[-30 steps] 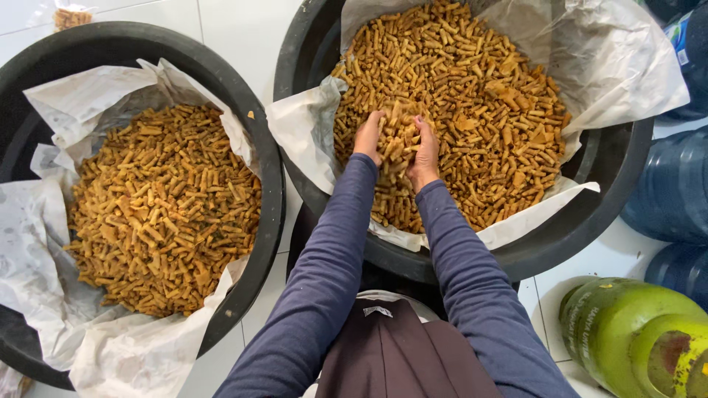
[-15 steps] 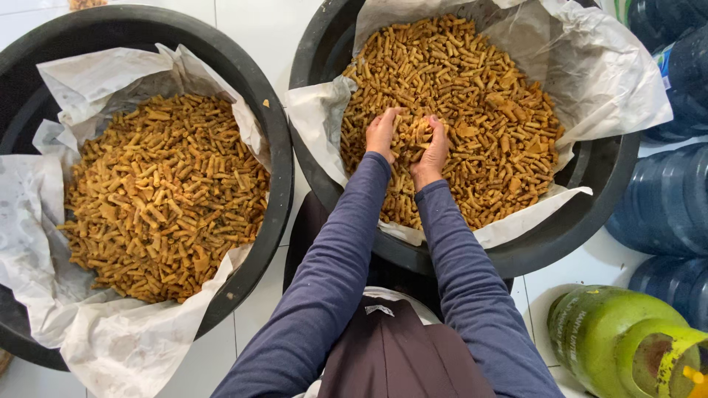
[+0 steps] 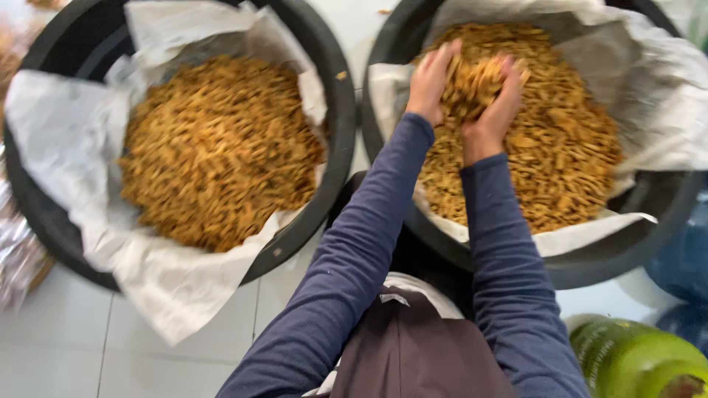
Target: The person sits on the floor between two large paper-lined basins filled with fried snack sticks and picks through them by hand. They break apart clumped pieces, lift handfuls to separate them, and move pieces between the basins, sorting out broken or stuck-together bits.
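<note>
Two black round tubs lined with white paper hold golden-brown stick-shaped fried snacks. My left hand (image 3: 431,81) and my right hand (image 3: 500,103) are cupped together over the right tub (image 3: 590,269), lifting a heap of the snack sticks (image 3: 476,81) between them. Both arms wear dark blue sleeves. More sticks (image 3: 560,162) fill the right tub under my hands. The left tub (image 3: 295,243) holds its own pile of sticks (image 3: 217,155), untouched. The picture is blurred by motion.
White paper liner (image 3: 147,280) hangs over the left tub's front rim onto the white tiled floor (image 3: 59,346). A green gas cylinder (image 3: 634,361) stands at bottom right, with a blue water jug (image 3: 682,262) beside the right tub. A shiny plastic bag (image 3: 18,258) lies at left.
My two hands have scooped up a heap of sticks and raised it from the right tub's pile. The camera has shifted left and closer, blurring the view.
</note>
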